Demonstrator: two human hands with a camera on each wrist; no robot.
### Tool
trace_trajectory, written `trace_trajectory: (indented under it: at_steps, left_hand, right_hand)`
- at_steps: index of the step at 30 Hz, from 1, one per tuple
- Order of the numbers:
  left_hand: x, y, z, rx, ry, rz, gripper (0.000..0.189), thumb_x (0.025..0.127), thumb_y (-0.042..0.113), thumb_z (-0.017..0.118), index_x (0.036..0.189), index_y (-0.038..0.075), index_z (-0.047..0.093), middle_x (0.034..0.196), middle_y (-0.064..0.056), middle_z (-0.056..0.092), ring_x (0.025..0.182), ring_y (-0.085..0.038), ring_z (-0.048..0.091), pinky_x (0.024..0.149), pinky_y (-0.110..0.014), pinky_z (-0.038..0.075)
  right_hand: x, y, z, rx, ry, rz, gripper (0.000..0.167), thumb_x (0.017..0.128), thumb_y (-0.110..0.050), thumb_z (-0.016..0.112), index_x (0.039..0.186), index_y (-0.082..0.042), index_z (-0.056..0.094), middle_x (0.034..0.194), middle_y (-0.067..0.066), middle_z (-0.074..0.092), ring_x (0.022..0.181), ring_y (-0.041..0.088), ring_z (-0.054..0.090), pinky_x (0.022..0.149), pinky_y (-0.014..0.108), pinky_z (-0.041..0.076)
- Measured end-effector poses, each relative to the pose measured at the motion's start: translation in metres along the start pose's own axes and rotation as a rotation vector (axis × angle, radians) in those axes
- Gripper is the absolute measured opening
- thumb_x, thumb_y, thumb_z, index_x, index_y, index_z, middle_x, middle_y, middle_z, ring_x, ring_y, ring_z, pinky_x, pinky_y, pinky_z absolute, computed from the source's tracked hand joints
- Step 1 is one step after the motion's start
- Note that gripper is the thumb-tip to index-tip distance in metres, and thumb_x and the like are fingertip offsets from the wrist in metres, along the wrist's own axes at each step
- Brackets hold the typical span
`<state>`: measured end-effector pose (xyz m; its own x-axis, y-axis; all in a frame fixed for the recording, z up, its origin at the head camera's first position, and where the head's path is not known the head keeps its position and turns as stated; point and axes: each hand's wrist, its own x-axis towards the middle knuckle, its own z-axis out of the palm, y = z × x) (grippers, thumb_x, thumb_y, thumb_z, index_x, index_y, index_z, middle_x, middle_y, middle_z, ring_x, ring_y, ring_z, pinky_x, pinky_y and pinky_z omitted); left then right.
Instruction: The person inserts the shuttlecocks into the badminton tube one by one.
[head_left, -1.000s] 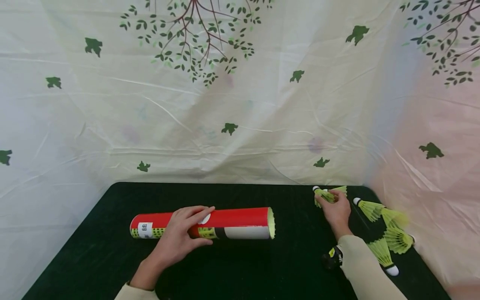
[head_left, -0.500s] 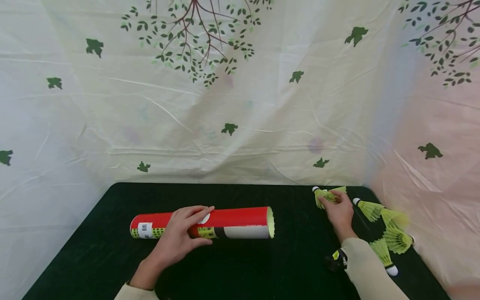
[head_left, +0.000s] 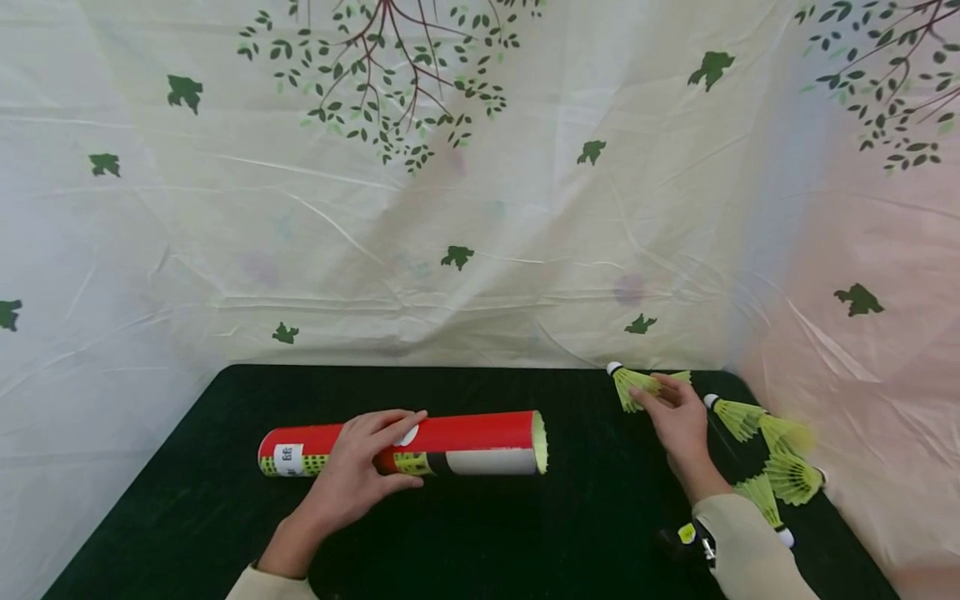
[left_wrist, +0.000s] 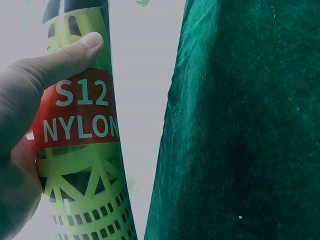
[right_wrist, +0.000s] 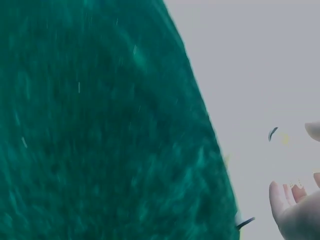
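Note:
A red shuttlecock tube [head_left: 480, 433] lies sideways across the dark green table, its right end showing a yellow-green skirt edge. My left hand [head_left: 367, 458] grips it around the middle. In the left wrist view, the thumb lies across the tube [left_wrist: 82, 112] just above its "S12 NYLON" print. At the table's far right edge, my right hand [head_left: 678, 421] pinches a yellow shuttlecock [head_left: 628, 387] by its skirt, the white cork pointing left and away. The right wrist view shows the right hand [right_wrist: 302, 212] only partly, with its shuttlecock washed out by glare.
Several more yellow shuttlecocks lie on the right: one skirt [head_left: 684, 377] just behind the right hand, one shuttlecock [head_left: 738, 417] beside it, and others [head_left: 795, 479] along the table's right edge. A patterned curtain [head_left: 480, 217] hangs behind the green table [head_left: 480, 542].
The shuttlecock in my right hand has shifted a little left and up, away from the skirt behind it. My left hand and the tube have stayed put.

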<state>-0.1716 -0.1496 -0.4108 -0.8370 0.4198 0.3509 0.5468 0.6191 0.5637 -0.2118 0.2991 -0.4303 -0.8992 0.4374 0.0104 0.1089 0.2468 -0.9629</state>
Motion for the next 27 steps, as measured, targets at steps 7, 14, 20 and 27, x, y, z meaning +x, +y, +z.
trace_trajectory:
  at_steps: [7,14,20,27]
  left_hand:
    - [0.000,0.000,0.000,-0.001,-0.001,0.000,0.089,0.073,0.029,0.092,0.147,0.047,0.046,0.139,0.007,0.053,0.125,-0.018,0.045,0.103,-0.056,0.037]
    - [0.001,0.001,0.000,-0.001,-0.003,-0.003,0.088,0.074,0.030,0.091,0.148,0.047,0.045,0.140,0.006,0.053,0.125,-0.018,0.045,0.103,-0.055,0.037]
    - [0.002,0.002,-0.001,-0.003,-0.005,0.001,0.087,0.075,0.030,0.091,0.148,0.046,0.046,0.139,0.006,0.053,0.125,-0.018,0.044,0.103,-0.055,0.037]
    - [0.002,0.001,0.001,-0.007,0.003,0.012,0.090,0.073,0.027,0.092,0.148,0.046,0.046,0.140,0.006,0.052,0.125,-0.019,0.044,0.104,-0.056,0.035]
  right_hand:
    - [-0.029,-0.019,-0.005,0.160,-0.144,-0.084,0.050,0.093,-0.028,0.074,0.133,-0.007,0.055,0.112,-0.002,0.056,0.102,0.010,0.054,0.083,0.016,0.048]
    - [-0.065,-0.033,-0.014,0.306,-0.333,-0.145,0.043,0.097,-0.012,0.068,0.135,0.000,0.051,0.113,0.003,0.051,0.102,0.014,0.054,0.088,0.019,0.050]
    - [-0.086,-0.039,-0.023,0.389,-0.528,-0.191,0.037,0.100,-0.001,0.059,0.136,-0.008,0.054,0.117,0.004,0.052,0.101,0.013,0.056,0.089,0.024,0.051]
    - [-0.099,-0.043,-0.021,0.393,-0.720,-0.287,0.040,0.097,0.007,0.056,0.136,-0.003,0.051,0.129,0.008,0.059,0.109,0.017,0.061,0.089,0.030,0.054]
